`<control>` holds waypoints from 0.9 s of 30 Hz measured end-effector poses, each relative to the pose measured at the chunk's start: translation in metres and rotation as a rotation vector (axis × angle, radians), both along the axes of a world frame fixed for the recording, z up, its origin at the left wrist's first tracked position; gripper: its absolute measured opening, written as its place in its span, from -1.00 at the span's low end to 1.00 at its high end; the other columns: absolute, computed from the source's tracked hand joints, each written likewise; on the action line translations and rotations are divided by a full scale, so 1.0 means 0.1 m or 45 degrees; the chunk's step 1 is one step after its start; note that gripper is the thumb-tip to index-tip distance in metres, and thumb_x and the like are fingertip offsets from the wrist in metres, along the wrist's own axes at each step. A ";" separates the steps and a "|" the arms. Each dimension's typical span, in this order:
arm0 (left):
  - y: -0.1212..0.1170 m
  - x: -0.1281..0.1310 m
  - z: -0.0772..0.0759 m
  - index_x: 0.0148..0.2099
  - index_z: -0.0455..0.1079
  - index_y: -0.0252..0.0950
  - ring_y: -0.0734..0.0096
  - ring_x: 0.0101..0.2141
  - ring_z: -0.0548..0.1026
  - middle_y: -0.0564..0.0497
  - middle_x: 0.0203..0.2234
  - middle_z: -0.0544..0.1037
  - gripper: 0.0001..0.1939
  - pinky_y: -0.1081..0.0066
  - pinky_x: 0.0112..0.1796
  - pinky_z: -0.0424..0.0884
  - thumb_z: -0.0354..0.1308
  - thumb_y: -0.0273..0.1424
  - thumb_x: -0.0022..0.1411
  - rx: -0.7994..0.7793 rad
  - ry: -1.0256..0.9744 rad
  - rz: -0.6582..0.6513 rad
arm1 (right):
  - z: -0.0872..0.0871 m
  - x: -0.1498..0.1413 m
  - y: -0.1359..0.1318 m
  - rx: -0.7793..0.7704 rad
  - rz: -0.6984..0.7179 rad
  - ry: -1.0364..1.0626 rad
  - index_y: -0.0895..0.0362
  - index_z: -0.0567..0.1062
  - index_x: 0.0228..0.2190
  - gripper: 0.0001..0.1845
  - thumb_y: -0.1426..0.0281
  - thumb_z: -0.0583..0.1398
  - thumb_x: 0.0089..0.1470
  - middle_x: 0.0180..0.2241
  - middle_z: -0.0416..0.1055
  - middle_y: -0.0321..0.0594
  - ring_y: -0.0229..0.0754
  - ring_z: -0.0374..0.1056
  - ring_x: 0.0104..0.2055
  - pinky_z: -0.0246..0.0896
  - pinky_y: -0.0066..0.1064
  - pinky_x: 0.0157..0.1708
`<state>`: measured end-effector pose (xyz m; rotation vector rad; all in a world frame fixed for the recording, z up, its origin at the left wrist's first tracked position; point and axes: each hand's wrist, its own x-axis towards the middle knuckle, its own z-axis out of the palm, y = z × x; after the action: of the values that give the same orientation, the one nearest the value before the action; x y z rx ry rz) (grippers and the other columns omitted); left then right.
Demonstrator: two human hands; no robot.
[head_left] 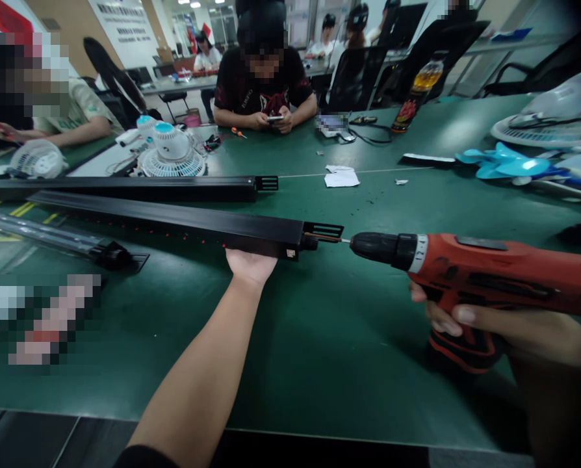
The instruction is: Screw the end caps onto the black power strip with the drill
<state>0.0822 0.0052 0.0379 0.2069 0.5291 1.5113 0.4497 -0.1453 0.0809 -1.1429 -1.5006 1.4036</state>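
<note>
A long black bar (pixel 188 218) with a slotted bracket at its right end lies across the middle. My left hand (pixel 251 265) grips it from below near that end, with the fingers hidden behind it. In my right hand (pixel 466 318) is a red and black cordless drill (pixel 485 266), held by the handle and pointing left. Its thin bit reaches the bar's right end beside the bracket; whether it touches a screw I cannot tell. A row of small red dots runs along the bar's near lower edge.
Behind lies a second black bar (pixel 125 188). A clear tube (pixel 41 231) is at the left. White fans (pixel 171 146), a paper scrap (pixel 342 177), blue fan blades (pixel 509 161) and a bottle (pixel 414 97) are on the green table (pixel 320 364). A person (pixel 266 84) sits opposite holding a phone.
</note>
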 end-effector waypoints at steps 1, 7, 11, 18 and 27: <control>0.00 0.00 0.00 0.44 0.66 -0.11 -0.16 0.46 0.69 -0.23 0.27 0.81 -0.40 -0.18 0.52 0.60 -0.14 -0.13 0.79 0.005 -0.002 -0.003 | 0.00 0.00 0.00 -0.013 0.007 0.006 -0.02 0.87 0.07 -0.72 0.12 0.60 0.48 -0.44 0.70 -0.16 -0.18 0.49 -0.57 0.48 -0.45 -0.62; 0.00 0.00 0.01 0.39 0.67 -0.14 -0.12 0.46 0.68 -0.22 0.27 0.81 -0.39 -0.13 0.55 0.55 -0.18 -0.11 0.81 -0.029 -0.054 -0.009 | -0.01 0.00 0.02 -0.007 -0.027 -0.010 0.04 0.87 0.04 -0.63 0.06 0.64 0.41 -0.41 0.71 -0.12 -0.08 0.59 -0.50 0.65 -0.33 -0.50; -0.01 0.01 0.04 0.34 0.69 -0.16 -0.14 0.47 0.67 -0.23 0.27 0.81 -0.40 -0.12 0.55 0.54 -0.17 -0.09 0.82 -0.074 -0.078 -0.001 | 0.00 -0.01 0.00 -0.027 -0.061 -0.010 0.04 0.87 0.03 -0.61 0.03 0.64 0.42 -0.44 0.70 -0.14 -0.12 0.57 -0.52 0.57 -0.40 -0.56; -0.01 0.00 0.02 0.32 0.69 -0.17 -0.22 0.50 0.63 -0.28 0.27 0.80 -0.36 -0.20 0.54 0.55 -0.21 -0.07 0.83 -0.055 -0.046 -0.025 | 0.02 -0.09 -0.04 -0.099 -0.111 0.021 0.03 0.91 0.05 -0.55 0.01 0.68 0.33 -0.46 0.67 -0.12 -0.14 0.49 -0.58 0.42 -0.41 -0.67; 0.01 0.00 -0.01 0.39 0.67 -0.17 -0.16 0.42 0.71 -0.27 0.28 0.80 -0.38 -0.13 0.48 0.64 -0.18 -0.10 0.82 -0.035 -0.061 -0.008 | -0.05 -0.02 -0.06 -0.168 -0.133 0.080 -0.01 0.92 0.07 -0.57 0.03 0.68 0.34 -0.42 0.70 -0.12 -0.25 0.34 -0.67 0.42 -0.40 -0.71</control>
<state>0.0821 0.0066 0.0373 0.1509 0.5102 1.4987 0.4474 -0.1513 0.0761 -1.2277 -1.3025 1.4703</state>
